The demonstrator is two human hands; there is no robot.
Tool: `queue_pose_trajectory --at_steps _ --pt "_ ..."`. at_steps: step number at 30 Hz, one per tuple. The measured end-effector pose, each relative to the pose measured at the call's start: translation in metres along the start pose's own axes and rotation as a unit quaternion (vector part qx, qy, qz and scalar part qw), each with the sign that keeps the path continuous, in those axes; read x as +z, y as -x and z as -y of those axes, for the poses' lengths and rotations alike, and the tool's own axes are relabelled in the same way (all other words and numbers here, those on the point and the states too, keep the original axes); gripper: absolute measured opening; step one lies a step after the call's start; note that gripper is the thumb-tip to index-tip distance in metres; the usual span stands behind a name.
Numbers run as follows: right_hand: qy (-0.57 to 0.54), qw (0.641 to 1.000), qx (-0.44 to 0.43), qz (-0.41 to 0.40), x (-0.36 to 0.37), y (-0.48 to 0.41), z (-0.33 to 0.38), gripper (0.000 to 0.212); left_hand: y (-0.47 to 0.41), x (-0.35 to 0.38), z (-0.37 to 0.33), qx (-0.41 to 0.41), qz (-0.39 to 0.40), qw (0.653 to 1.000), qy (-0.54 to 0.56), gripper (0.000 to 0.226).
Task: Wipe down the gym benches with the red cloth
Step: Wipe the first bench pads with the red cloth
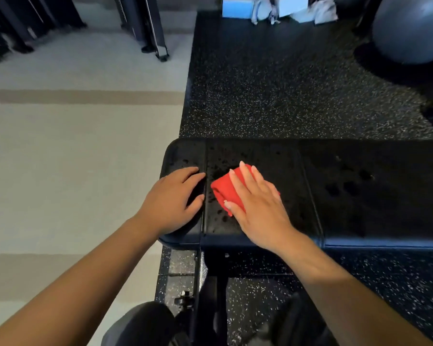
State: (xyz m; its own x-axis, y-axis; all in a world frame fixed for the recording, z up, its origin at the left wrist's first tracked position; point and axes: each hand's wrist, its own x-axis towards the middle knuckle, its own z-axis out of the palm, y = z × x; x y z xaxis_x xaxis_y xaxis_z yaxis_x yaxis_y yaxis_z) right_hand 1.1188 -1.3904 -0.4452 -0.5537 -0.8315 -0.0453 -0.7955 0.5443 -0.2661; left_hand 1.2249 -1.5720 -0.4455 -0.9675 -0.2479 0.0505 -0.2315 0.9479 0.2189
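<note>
Black gym bench, wet-spotted, on speckled rubber floor.
The padded top runs left to right, with its rounded end at the floor's edge. A bunched red cloth lies on the second pad under a flat right hand. The left hand rests on the end pad beside it.

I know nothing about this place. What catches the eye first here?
The bright red cloth stands out most, pressed flat under the right hand on the droplet-speckled black gym bench. The left hand rests on the bench's end pad just beside it. A large grey exercise ball fills the top right corner.
</note>
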Motion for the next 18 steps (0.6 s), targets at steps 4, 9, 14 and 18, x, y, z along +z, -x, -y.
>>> queue_pose_trajectory --at_steps 4,9,14,18 --pt "0.018 1.0 -0.014 -0.01 -0.001 0.003 -0.005 0.064 0.001 0.001 0.002 0.001 -0.005 1.0 -0.019 0.062" --pt "0.052 0.994 -0.089 0.021 -0.014 -0.008 -0.015 0.076 0.013 0.001 -0.009 -0.031 -0.016 0.999 0.009 0.063" --pt "0.008 0.996 -0.09 0.019 -0.006 -0.037 -0.012 0.061 0.017 0.019 -0.009 -0.05 -0.109 0.991 0.057 0.048" --pt "-0.003 0.999 -0.034 -0.012 0.0 -0.036 -0.003 0.061 0.019 0.021 -0.011 -0.051 -0.113 0.991 0.058 0.05"
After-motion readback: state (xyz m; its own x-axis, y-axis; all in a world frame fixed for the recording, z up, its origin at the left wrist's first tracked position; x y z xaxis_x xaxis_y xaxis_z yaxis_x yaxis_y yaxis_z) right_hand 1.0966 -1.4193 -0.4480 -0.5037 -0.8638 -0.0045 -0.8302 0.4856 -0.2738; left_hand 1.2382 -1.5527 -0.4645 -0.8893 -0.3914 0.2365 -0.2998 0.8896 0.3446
